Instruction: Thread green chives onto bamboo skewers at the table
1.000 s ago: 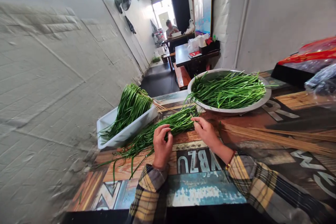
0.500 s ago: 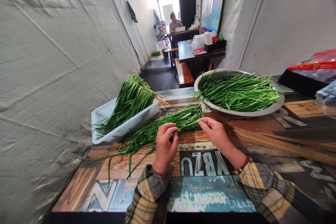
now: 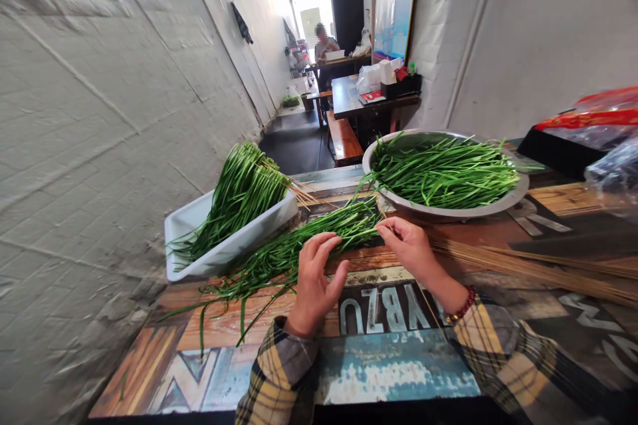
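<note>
1. Two hands work one chive bundle (image 3: 299,249) lying on the table (image 3: 399,372), just right of the white tray (image 3: 184,226).
2. Left hand (image 3: 316,279), fingers loose and open, rests on it.
3. Right hand (image 3: 411,246) pinches a skewer (image 3: 383,219) at the bundle's end; this looks like threading, which needs the bundle held steady.

Splayed left hand (image 3: 314,279), pinching right hand (image 3: 411,246)

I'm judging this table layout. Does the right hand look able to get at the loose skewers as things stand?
Probably yes. The skewers lie flat on the table just beside the right hand, nothing between them; the bowl sits behind, off the path. That hand is pinched shut at the chives, though.
</note>
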A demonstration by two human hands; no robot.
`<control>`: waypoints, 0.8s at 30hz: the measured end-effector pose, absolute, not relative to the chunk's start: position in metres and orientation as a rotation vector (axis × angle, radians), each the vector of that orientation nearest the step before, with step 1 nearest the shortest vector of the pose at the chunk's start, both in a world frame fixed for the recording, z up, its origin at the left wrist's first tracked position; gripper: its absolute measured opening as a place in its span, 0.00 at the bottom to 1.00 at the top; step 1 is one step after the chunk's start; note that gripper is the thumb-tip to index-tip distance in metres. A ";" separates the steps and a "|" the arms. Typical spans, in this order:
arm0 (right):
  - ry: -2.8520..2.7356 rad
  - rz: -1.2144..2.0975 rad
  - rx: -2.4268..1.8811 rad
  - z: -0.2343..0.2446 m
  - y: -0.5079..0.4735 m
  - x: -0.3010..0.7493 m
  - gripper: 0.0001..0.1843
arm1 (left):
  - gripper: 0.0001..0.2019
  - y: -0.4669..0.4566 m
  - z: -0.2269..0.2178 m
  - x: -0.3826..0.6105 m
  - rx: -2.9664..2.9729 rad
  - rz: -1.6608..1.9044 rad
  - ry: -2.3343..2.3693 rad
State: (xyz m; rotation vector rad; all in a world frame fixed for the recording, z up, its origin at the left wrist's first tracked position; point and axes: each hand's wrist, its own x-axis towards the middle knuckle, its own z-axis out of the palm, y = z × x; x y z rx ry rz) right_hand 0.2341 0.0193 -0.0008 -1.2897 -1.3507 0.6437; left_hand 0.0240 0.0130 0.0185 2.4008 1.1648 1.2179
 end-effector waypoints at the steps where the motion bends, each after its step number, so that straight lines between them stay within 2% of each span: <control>1: -1.341 0.651 -1.272 0.003 0.017 0.234 0.14 | 0.18 0.012 0.020 0.023 2.387 1.241 1.160; 5: -1.351 0.723 -1.175 0.019 0.004 0.229 0.12 | 0.21 0.008 0.025 0.023 2.344 1.344 1.089; 8: -1.368 0.826 -1.107 0.027 -0.005 0.225 0.11 | 0.23 0.009 0.025 0.027 2.479 1.267 1.111; 10: -1.383 0.912 -1.056 0.031 -0.010 0.224 0.11 | 0.19 0.012 0.022 0.029 2.593 1.182 1.138; 13: -1.331 0.977 -1.004 0.034 -0.010 0.227 0.10 | 0.06 0.019 0.016 0.025 2.639 1.179 1.211; 18: -0.872 1.014 -0.847 0.037 0.003 0.244 0.10 | 0.05 0.036 0.011 0.007 2.582 1.298 1.455; 24: -0.585 1.253 -0.548 0.050 0.010 0.276 0.10 | 0.06 0.055 0.030 -0.024 2.528 1.274 1.661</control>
